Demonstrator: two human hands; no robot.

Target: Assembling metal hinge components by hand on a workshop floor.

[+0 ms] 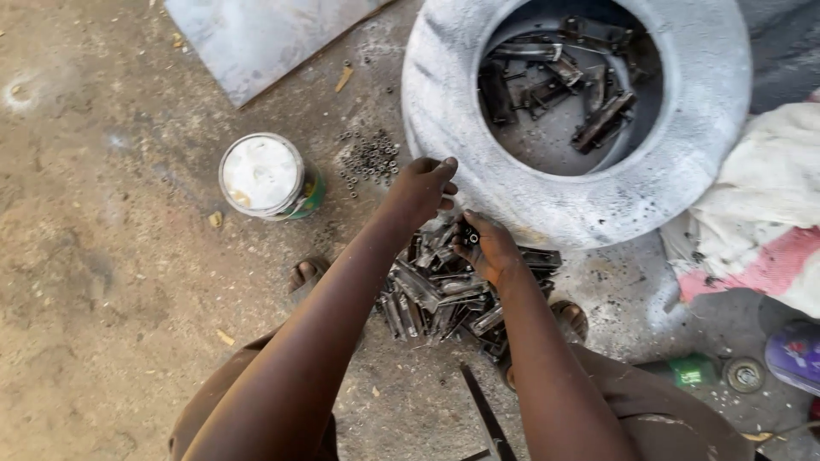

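Beside you sits a white-lidded tin (262, 175) near scattered small washers (369, 159) — a metal sheet (256, 38) above, crumpled cloth (760, 213) at right.

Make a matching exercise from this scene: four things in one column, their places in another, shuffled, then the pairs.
Things:
1. white tin
2. tyre
3. pile of metal pieces
4. small rings

Places:
A. under both hands
B. on the ground between tin and tyre
C. far left, by itself
D. top right, with metal parts inside

Pairs: 1-C, 2-D, 3-A, 4-B
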